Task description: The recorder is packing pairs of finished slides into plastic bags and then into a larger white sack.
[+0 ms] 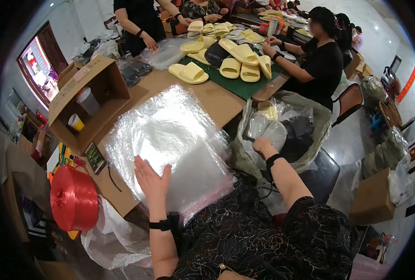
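My left hand (151, 181) rests flat, thumb apart from the fingers, on a stack of clear plastic bags (189, 163) spread over the cardboard-topped table. Nothing is held in it. To the right, my right hand (265, 146) reaches into a large translucent sack (322, 128), its fingers closed at the edge of a clear plastic-wrapped package (275, 134). The fingertips are partly hidden. Inside the sack lie more wrapped pieces, among them dark ones (297, 135) and a pale yellow one (268, 110).
Yellow slippers (189, 73) are piled on a green mat (238, 87) ahead. An open cardboard box (119, 86) holding cups stands left, near a phone-like screen (94, 157) and a red twine roll (73, 198). A person in black (317, 60) works at right; others work beyond.
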`<move>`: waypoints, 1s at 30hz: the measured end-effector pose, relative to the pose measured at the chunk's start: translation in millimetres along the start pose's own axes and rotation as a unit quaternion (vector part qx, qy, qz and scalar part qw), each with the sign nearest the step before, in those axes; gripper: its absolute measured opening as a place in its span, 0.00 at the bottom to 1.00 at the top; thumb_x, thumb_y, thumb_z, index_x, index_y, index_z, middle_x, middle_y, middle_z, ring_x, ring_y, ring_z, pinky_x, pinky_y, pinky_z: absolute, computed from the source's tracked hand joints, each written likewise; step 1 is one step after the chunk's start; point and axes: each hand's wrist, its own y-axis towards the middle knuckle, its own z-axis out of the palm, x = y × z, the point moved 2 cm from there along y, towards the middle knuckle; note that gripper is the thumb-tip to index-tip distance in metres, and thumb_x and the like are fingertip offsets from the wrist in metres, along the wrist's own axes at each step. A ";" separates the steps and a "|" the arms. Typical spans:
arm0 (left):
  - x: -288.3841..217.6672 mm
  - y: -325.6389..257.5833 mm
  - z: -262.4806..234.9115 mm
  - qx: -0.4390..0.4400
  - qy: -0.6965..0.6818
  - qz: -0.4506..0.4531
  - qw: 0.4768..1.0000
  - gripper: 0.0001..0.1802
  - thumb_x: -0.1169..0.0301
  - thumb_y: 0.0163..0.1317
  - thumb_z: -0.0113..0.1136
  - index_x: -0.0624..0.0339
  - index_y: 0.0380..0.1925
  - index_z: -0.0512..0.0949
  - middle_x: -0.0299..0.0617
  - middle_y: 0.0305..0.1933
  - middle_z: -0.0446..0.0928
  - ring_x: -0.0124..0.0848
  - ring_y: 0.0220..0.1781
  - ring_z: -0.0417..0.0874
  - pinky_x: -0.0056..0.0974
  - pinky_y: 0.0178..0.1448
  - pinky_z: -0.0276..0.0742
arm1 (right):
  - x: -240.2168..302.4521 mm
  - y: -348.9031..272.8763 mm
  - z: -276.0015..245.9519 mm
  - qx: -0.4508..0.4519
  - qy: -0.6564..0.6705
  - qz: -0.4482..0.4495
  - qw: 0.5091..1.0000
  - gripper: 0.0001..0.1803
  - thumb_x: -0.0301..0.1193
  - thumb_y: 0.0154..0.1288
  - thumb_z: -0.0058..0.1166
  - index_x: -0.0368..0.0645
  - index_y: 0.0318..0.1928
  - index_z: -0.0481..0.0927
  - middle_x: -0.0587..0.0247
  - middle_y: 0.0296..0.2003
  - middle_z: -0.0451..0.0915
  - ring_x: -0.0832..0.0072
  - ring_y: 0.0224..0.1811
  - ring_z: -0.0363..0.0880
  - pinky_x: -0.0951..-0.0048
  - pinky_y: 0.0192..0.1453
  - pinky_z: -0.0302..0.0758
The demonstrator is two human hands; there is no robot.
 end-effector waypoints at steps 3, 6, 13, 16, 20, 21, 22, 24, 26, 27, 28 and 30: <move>2.4 -0.8 0.2 0.014 -0.007 -0.011 1.000 0.58 0.48 0.58 0.65 0.76 0.72 0.45 0.65 0.77 0.49 0.53 0.79 0.50 0.51 0.80 0.44 | 9.9 1.3 -2.1 0.107 0.104 0.018 0.989 0.22 0.45 0.60 0.54 0.37 0.39 0.87 0.48 0.42 0.86 0.54 0.48 0.85 0.55 0.50 0.79; 1.9 -3.2 -2.2 0.021 -0.004 -0.013 1.000 0.58 0.47 0.58 0.65 0.77 0.72 0.46 0.65 0.77 0.49 0.53 0.80 0.49 0.51 0.81 0.44 | 13.4 -31.2 -42.2 0.201 0.165 0.024 0.965 0.26 0.50 0.61 0.56 0.37 0.40 0.87 0.47 0.45 0.85 0.56 0.49 0.85 0.58 0.50 0.80; 2.8 -3.0 -3.2 0.027 0.003 -0.009 1.000 0.58 0.45 0.59 0.63 0.77 0.72 0.45 0.66 0.77 0.49 0.55 0.79 0.50 0.51 0.80 0.44 | 17.5 -52.1 -97.4 -0.228 0.021 0.073 0.971 0.38 0.56 0.56 0.63 0.39 0.58 0.78 0.45 0.63 0.72 0.46 0.61 0.73 0.51 0.60 0.74; 4.4 -2.4 0.2 0.004 0.006 0.003 1.000 0.58 0.46 0.59 0.63 0.77 0.72 0.45 0.66 0.76 0.50 0.55 0.79 0.51 0.52 0.80 0.44 | 10.0 -21.7 -82.7 -0.085 0.015 0.059 0.995 0.47 0.55 0.53 0.66 0.47 0.69 0.67 0.43 0.74 0.52 0.37 0.72 0.55 0.41 0.65 0.66; 1.8 -0.8 -1.9 0.001 -0.001 -0.006 1.000 0.58 0.46 0.59 0.64 0.76 0.72 0.45 0.66 0.76 0.50 0.55 0.78 0.51 0.52 0.79 0.46 | -8.7 27.7 -53.1 -0.117 -0.072 0.030 0.990 0.48 0.52 0.52 0.67 0.66 0.73 0.61 0.48 0.77 0.45 0.37 0.78 0.39 0.34 0.74 0.47; -3.3 1.1 -2.9 0.008 -0.009 -0.004 1.000 0.58 0.46 0.58 0.64 0.76 0.72 0.46 0.66 0.76 0.50 0.56 0.78 0.52 0.53 0.79 0.46 | -24.8 44.8 -48.0 -0.135 -0.050 0.027 0.989 0.47 0.50 0.53 0.67 0.65 0.73 0.62 0.49 0.77 0.45 0.37 0.78 0.38 0.35 0.76 0.42; -2.9 1.6 -4.8 0.012 -0.012 -0.007 1.000 0.58 0.46 0.58 0.65 0.76 0.72 0.46 0.66 0.76 0.51 0.57 0.78 0.52 0.53 0.79 0.47 | -21.3 51.1 -50.0 -0.142 -0.054 0.029 0.988 0.44 0.49 0.54 0.65 0.63 0.72 0.64 0.48 0.77 0.45 0.37 0.78 0.38 0.35 0.76 0.41; 2.1 -1.4 -1.7 0.005 0.003 -0.009 1.000 0.57 0.46 0.58 0.65 0.76 0.72 0.47 0.66 0.76 0.51 0.57 0.78 0.52 0.53 0.79 0.47 | -11.2 63.8 -50.2 -0.155 -0.057 0.025 0.986 0.41 0.48 0.56 0.64 0.60 0.71 0.66 0.48 0.77 0.44 0.37 0.78 0.37 0.35 0.76 0.40; -1.4 -0.2 -0.7 -0.002 0.010 -0.004 1.000 0.57 0.46 0.57 0.65 0.76 0.72 0.48 0.66 0.76 0.52 0.58 0.77 0.52 0.53 0.79 0.47 | -8.1 73.9 -37.1 -0.153 -0.106 0.025 0.982 0.36 0.46 0.59 0.59 0.53 0.68 0.71 0.48 0.77 0.44 0.38 0.78 0.37 0.35 0.77 0.39; -2.6 -0.5 -3.3 0.003 0.001 -0.007 1.000 0.57 0.46 0.57 0.65 0.76 0.72 0.48 0.66 0.76 0.52 0.58 0.77 0.52 0.53 0.79 0.46 | -2.2 77.9 -30.5 -0.142 -0.117 -0.004 0.983 0.33 0.45 0.58 0.56 0.45 0.64 0.76 0.46 0.76 0.48 0.37 0.78 0.36 0.34 0.76 0.39; -1.8 -2.3 -5.0 0.010 -0.008 -0.011 1.000 0.57 0.46 0.57 0.66 0.76 0.72 0.49 0.66 0.76 0.52 0.58 0.77 0.51 0.53 0.79 0.46 | 7.7 73.2 -22.7 -0.128 -0.141 -0.050 0.980 0.34 0.46 0.54 0.59 0.42 0.59 0.78 0.44 0.74 0.53 0.38 0.78 0.38 0.33 0.76 0.41; 1.6 -3.4 -4.6 -0.001 -0.008 -0.004 1.000 0.57 0.46 0.57 0.65 0.76 0.71 0.49 0.66 0.76 0.52 0.58 0.78 0.51 0.53 0.79 0.46 | 18.1 65.9 -8.5 -0.099 -0.142 -0.130 0.976 0.34 0.48 0.49 0.61 0.37 0.52 0.82 0.42 0.70 0.62 0.40 0.77 0.42 0.33 0.76 0.42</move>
